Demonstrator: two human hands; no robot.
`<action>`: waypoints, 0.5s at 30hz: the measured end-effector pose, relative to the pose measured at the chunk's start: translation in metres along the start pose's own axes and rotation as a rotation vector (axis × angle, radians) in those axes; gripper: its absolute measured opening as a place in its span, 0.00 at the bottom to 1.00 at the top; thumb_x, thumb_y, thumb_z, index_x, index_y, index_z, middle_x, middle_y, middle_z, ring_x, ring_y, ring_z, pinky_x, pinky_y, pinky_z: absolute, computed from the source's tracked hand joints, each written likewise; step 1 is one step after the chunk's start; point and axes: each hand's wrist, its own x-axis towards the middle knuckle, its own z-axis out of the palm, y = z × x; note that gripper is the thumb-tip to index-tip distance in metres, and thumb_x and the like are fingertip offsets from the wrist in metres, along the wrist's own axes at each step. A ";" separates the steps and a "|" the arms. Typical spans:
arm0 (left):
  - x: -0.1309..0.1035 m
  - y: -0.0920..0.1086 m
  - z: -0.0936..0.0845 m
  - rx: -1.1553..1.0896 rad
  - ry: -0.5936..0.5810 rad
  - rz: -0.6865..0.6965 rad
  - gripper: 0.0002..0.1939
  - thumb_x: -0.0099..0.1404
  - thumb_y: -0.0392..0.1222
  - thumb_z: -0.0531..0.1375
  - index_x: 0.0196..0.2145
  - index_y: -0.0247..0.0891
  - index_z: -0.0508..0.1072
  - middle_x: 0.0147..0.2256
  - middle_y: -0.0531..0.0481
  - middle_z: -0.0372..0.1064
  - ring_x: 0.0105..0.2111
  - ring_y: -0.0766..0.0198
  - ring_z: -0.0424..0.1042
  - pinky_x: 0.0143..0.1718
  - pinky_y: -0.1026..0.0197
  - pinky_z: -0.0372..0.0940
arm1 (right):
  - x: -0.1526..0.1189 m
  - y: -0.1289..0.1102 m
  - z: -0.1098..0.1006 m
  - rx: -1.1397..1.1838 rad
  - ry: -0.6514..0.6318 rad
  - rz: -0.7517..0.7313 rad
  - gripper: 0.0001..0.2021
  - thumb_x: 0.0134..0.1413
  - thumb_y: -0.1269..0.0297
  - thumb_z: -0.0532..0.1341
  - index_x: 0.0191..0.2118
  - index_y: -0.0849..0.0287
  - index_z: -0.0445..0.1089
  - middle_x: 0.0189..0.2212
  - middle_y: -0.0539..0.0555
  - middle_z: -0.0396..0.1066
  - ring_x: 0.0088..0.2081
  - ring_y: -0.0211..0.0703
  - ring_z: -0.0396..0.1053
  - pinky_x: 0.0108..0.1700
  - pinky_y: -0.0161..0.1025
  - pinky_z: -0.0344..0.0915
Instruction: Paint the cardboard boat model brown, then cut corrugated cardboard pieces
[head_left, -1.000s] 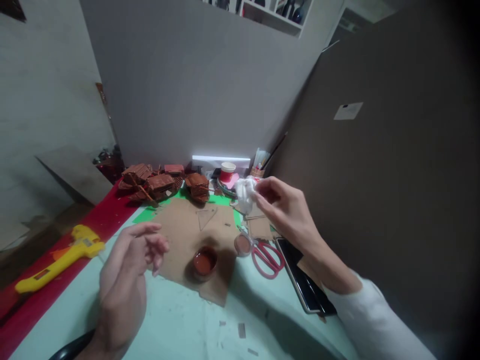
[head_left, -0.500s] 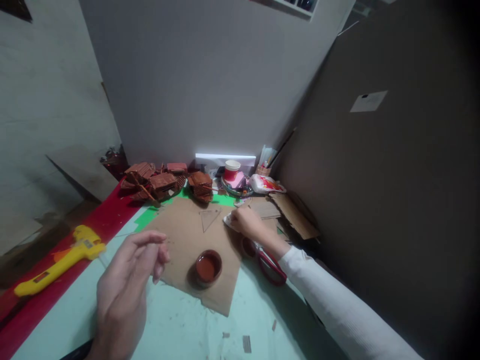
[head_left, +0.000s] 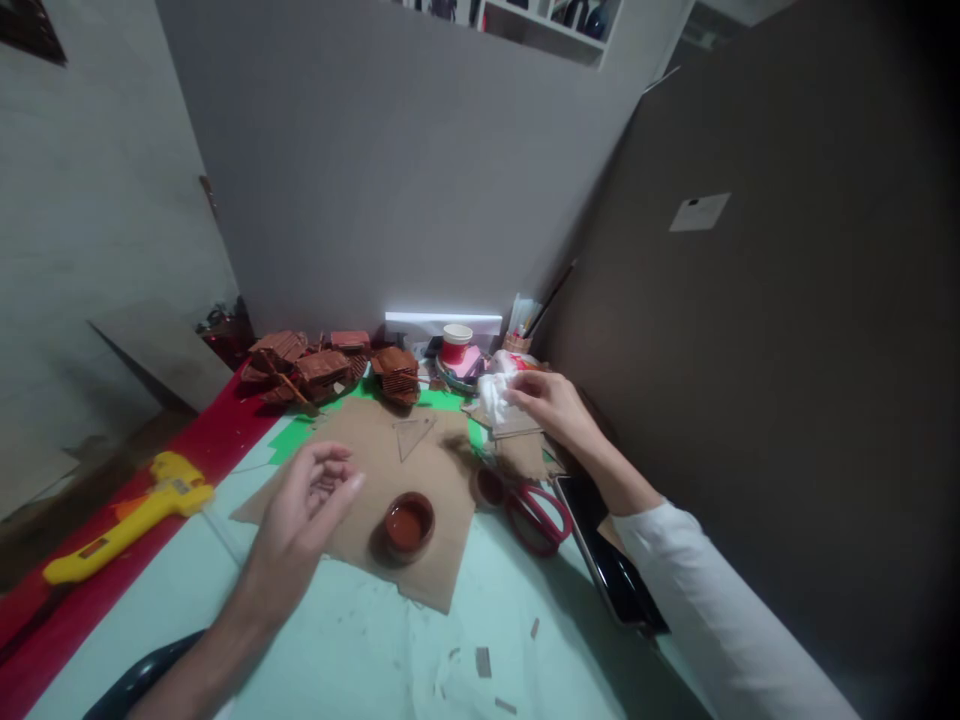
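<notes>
Head view: yellow glue gun (head_left: 112,540) lies on red strip (head_left: 217,425), far L. Brown corrugated models (head_left: 322,368) sit along rear L, behind cardboard sheet (head_left: 360,435). Left hand (head_left: 311,500) is over sheet's L side, fingers loosely curled, thumb apart. Bare cardboard gives lateral room b/w left hand and brown cup (head_left: 409,526), which stands nr. sheet's front edge w/ brown contents. Clear triangle (head_left: 412,434) lies farther back. White tissue (head_left: 495,400) is nr. sheet's rear R corner, pinched b/w thumb & fingertips of right hand (head_left: 555,408). Red-handled scissors (head_left: 541,516) lie just past sheet's R edge; black flat device (head_left: 615,565) is R of them.
</notes>
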 end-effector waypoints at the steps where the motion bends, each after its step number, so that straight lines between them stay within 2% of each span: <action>1: 0.002 -0.001 -0.001 0.023 -0.045 0.004 0.24 0.61 0.57 0.62 0.48 0.42 0.65 0.41 0.48 0.67 0.46 0.55 0.68 0.44 0.57 0.64 | -0.008 0.002 -0.009 0.048 0.022 -0.001 0.12 0.63 0.57 0.60 0.36 0.63 0.72 0.31 0.50 0.71 0.34 0.41 0.70 0.37 0.38 0.66; 3: 0.004 -0.004 -0.002 0.061 -0.150 0.000 0.27 0.61 0.59 0.61 0.52 0.43 0.62 0.45 0.45 0.67 0.49 0.51 0.68 0.48 0.52 0.64 | -0.029 0.005 -0.022 0.142 0.028 0.006 0.14 0.60 0.55 0.60 0.34 0.62 0.72 0.27 0.49 0.69 0.30 0.39 0.66 0.33 0.35 0.61; 6: 0.006 -0.015 -0.005 0.101 -0.303 -0.016 0.33 0.60 0.59 0.63 0.57 0.43 0.60 0.53 0.40 0.66 0.55 0.46 0.66 0.55 0.45 0.62 | -0.065 0.009 -0.027 0.264 -0.039 0.035 0.17 0.57 0.51 0.60 0.33 0.62 0.71 0.25 0.49 0.67 0.26 0.37 0.63 0.28 0.34 0.57; 11: 0.006 -0.038 -0.008 0.194 -0.452 -0.015 0.42 0.57 0.56 0.66 0.64 0.48 0.54 0.62 0.38 0.58 0.60 0.44 0.62 0.62 0.40 0.57 | -0.114 0.009 -0.013 0.365 -0.160 0.077 0.16 0.59 0.52 0.57 0.32 0.61 0.67 0.25 0.51 0.68 0.25 0.38 0.64 0.28 0.34 0.61; 15: 0.003 -0.043 -0.006 0.255 -0.550 -0.038 0.48 0.54 0.50 0.70 0.66 0.49 0.52 0.65 0.38 0.55 0.64 0.44 0.58 0.63 0.41 0.56 | -0.140 0.002 -0.002 0.280 -0.183 0.055 0.14 0.62 0.55 0.55 0.32 0.60 0.67 0.27 0.52 0.69 0.29 0.40 0.66 0.31 0.35 0.62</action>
